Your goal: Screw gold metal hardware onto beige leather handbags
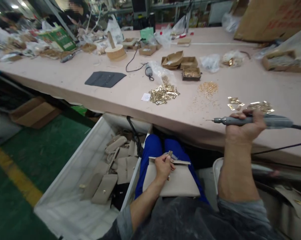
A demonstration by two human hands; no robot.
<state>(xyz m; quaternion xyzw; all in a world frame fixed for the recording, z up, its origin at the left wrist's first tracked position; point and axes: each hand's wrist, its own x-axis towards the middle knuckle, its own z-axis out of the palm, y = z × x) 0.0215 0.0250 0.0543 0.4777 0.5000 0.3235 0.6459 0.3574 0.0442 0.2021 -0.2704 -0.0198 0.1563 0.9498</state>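
A beige handbag [180, 180] lies across my lap, its upper edge towards the table. My left hand [163, 168] is closed at that edge, with a small gold metal plate [170, 153] showing at its fingertips. Another bit of gold metal shows below the fingers on the bag's front. Over the table's front edge, my right hand [249, 126] grips a grey electric screwdriver [278, 121], its thin bit pointing left. Just beyond that hand lie shiny gold plates [262, 107].
On the table [75, 88] are a pile of gold fittings [163, 95], scattered small screws [208, 88], cardboard boxes [191, 74] and a dark flat sheet [105, 79]. To my left a white bin [67, 173] contains several beige bags. A cord trails from the screwdriver. A person [77, 15] is at the back.
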